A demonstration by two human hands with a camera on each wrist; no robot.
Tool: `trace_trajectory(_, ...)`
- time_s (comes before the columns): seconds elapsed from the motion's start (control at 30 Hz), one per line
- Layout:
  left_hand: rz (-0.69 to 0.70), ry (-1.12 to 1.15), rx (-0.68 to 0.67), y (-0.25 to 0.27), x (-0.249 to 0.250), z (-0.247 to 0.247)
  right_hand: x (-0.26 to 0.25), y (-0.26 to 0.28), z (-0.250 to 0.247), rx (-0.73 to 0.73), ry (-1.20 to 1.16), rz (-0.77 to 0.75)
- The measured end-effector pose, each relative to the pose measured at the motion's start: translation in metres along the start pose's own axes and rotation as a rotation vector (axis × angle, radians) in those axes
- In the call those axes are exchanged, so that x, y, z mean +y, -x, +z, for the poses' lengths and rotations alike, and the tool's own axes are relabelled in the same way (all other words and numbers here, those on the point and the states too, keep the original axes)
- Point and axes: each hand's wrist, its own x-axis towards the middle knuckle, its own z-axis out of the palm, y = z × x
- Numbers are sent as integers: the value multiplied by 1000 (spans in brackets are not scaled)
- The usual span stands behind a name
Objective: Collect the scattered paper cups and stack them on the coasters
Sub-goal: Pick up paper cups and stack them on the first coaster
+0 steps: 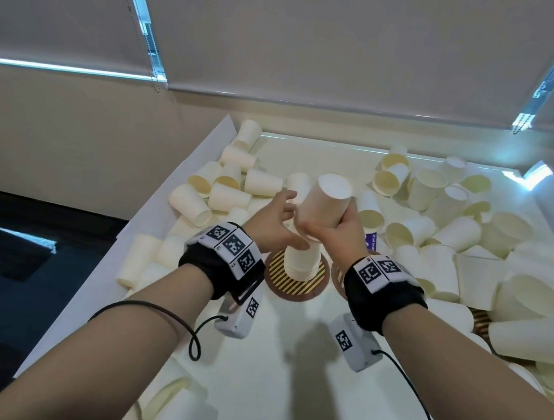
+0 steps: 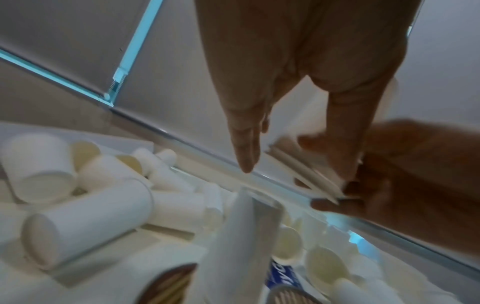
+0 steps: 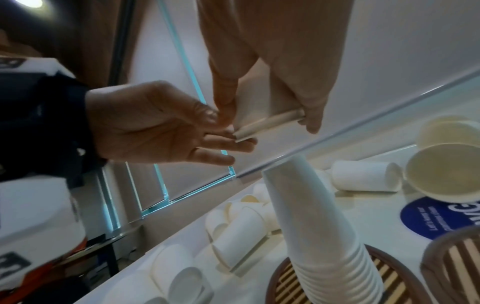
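Observation:
My right hand (image 1: 328,230) grips an upside-down white paper cup (image 1: 327,199) by its lower part, tilted, just above a tall stack of upside-down cups (image 1: 301,262) on a brown striped coaster (image 1: 274,276). In the right wrist view the held cup (image 3: 259,109) sits between thumb and fingers over the stack (image 3: 317,226). My left hand (image 1: 280,215) is beside it with straight fingers (image 3: 226,142) touching the cup's rim. The left wrist view shows nested rims (image 2: 303,174) at my left fingers (image 2: 246,148).
Loose paper cups lie in heaps on the white table, left (image 1: 227,195) and right (image 1: 478,247) of the stack. A second striped coaster (image 1: 337,272) and a blue round one (image 1: 371,240) lie just right of it. The table's left edge (image 1: 146,212) drops to a dark floor.

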Motion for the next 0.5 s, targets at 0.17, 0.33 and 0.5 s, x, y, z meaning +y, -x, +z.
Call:
trace_trajectory(0.17,-157,-458,221,-6,-36,-38,11,-7,3,59,84,31)
trace_trajectory(0.33,-447,-917,82,-4,-80,-52,21,-8,7,-64,302,101)
trace_trajectory(0.5,-440,-807,307,0,-113,-48,26,-10,14,-100,511,195)
